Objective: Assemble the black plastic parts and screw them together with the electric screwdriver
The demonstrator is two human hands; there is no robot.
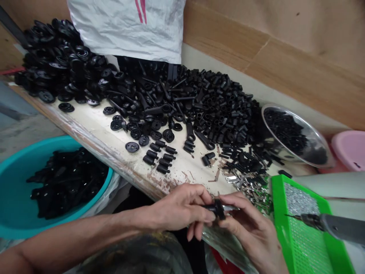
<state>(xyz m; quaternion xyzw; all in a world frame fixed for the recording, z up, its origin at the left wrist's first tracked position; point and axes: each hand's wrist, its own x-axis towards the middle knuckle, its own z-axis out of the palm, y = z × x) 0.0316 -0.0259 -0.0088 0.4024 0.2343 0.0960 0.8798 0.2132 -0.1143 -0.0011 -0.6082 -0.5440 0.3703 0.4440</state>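
Observation:
Near the table's front edge, my left hand (184, 209) pinches a black cylindrical plastic part (219, 210) with a wider ring at its right end. From the other side, my right hand (251, 226) closes thumb and fingers round a thin, shiny metal strip (230, 208) that meets the ring. Fingers partly cover where the two join, so I cannot tell how far the strip goes in. Short black cylinders (162, 156) stand in rows just beyond my left hand. A heap of small metal clips (253, 188) lies beyond my right hand.
A big pile of black plastic parts (159, 99) covers the table's back. At right are a steel bowl (322, 154), a green tray (281, 217) of small silvery pieces and a powered screwdriver (339, 226). A teal tub (11, 171) of black parts stands lower left.

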